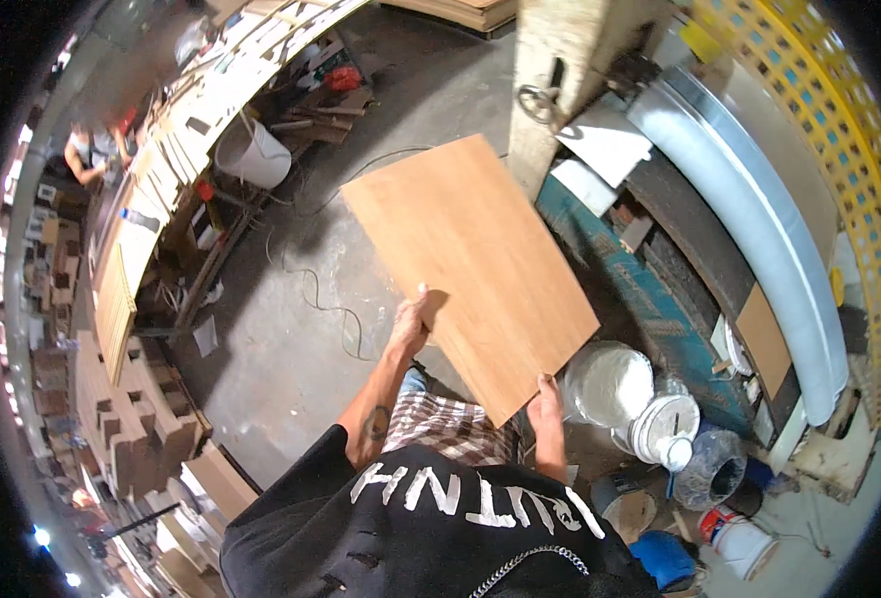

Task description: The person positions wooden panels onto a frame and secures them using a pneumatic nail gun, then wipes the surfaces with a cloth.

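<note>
A flat rectangular wooden panel (475, 269) with a smooth light-brown face is held up in front of my body, its long side slanting from upper left to lower right. My left hand (413, 317) grips its left long edge, thumb on the face and fingers hidden beneath. At the near end, by the lower right corner, my right hand (546, 401) holds the edge, with the thumb on top. The panel hangs above the floor, and its underside is out of sight.
White buckets (608, 384) stand close at my right, beside a clear plastic-wrapped container (709, 468). Beyond them lies a long machine bed with a silvery roller (739, 209) and yellow mesh guard (819, 90). A cable (311, 289) snakes over the floor. A workbench (176, 149) runs along the left; a person works behind it.
</note>
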Demonstrator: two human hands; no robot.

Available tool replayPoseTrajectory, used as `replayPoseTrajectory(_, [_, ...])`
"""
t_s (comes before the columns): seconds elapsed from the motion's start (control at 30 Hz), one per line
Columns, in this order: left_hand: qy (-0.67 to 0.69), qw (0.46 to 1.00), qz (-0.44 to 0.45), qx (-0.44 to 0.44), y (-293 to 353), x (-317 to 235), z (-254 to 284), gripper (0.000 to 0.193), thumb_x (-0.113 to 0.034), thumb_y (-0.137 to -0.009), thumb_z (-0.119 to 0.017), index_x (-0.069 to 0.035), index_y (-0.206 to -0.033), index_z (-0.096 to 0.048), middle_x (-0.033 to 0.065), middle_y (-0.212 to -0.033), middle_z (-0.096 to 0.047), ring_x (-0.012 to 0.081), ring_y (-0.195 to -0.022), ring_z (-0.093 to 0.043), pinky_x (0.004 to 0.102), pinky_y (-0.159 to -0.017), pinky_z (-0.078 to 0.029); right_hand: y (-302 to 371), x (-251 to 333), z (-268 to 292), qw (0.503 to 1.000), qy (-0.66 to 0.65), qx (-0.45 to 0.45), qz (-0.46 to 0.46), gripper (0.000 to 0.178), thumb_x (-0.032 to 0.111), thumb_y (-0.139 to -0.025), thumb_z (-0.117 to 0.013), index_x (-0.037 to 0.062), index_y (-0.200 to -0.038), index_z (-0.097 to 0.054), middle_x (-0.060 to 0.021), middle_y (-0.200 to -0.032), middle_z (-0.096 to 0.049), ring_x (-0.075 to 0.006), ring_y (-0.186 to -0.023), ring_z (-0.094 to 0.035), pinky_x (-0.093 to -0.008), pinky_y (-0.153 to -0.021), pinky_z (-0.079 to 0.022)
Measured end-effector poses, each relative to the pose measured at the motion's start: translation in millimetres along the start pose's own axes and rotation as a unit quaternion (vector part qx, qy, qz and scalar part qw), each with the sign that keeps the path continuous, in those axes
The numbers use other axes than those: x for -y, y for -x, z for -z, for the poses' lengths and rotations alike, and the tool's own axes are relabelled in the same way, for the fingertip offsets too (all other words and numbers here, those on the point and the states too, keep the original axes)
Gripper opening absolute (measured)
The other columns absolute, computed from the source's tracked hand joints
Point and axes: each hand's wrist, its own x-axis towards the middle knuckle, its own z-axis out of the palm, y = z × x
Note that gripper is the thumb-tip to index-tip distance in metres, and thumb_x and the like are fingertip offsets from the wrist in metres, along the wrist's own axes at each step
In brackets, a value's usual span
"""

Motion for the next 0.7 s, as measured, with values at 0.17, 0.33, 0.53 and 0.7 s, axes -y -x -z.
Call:
replayPoseTrajectory(0.17, [-0.109, 0.99, 0.089, 0.019, -28.7, -29.1, 87.9, 0.071, -0.05, -0.088, -0.065, -0.004, -0.138, -0.047, 0.0121, -0.115, -0.064, 0.0206, -0.1, -0.063, 0.0378, -0.077, -0.055, -20.9, -32.7, -32.4, 0.983, 0.145, -0.097, -0.058, 0.015, 0.018, -0.094, -0.058, 0.0081, -0.105, -0.055, -0.0061, -0.091, -0.064, -0.0231, -0.081, -0.064, -0.0398, -0.07, -0.054])
replayPoseTrajectory(0.33, [-0.316, 0.933, 0.141, -0.094, 22.0, -45.6, 320.3, 0.075, -0.052, -0.083, -0.068, -0.002, -0.136, -0.05, 0.0116, -0.107, -0.068, 0.0213, -0.088, -0.066, 0.0325, -0.067, -0.054, -59.0, -80.7, -43.3, 0.812, 0.503, -0.161, -0.248, 0.029, 0.028, -0.093, -0.061, 0.0038, -0.109, -0.057, -0.0133, -0.088, -0.066, -0.0258, -0.072, -0.066, -0.0401, -0.059, -0.057])
replayPoseTrajectory(0.53, [-0.119, 0.909, 0.153, -0.37, 148.1, -94.7, 545.6, 0.022, -0.024, -0.093, -0.06, -0.007, -0.081, -0.054, -0.0012, -0.06, -0.046, 0.0096, -0.048, -0.047, 0.0272, -0.038, -0.036, -74.4, -137.7, -168.7, 0.845, 0.496, -0.019, -0.202, 0.031, 0.027, -0.098, -0.05, 0.0033, -0.118, -0.053, -0.0158, -0.103, -0.067, -0.0258, -0.088, -0.067, -0.0396, -0.074, -0.057])
replayPoseTrajectory(0.7, [-0.175, 0.889, 0.209, -0.369, 101.2, -144.4, 537.9, 0.011, -0.003, -0.087, -0.05, -0.002, -0.082, -0.06, 0.0088, -0.068, -0.061, 0.0171, -0.055, -0.057, 0.029, -0.044, -0.045, -106.5, -175.9, -253.5, 0.842, 0.496, 0.059, -0.204, 0.026, 0.025, -0.098, -0.049, 0.0046, -0.113, -0.055, -0.0113, -0.093, -0.065, -0.0216, -0.079, -0.064, -0.0364, -0.067, -0.053])
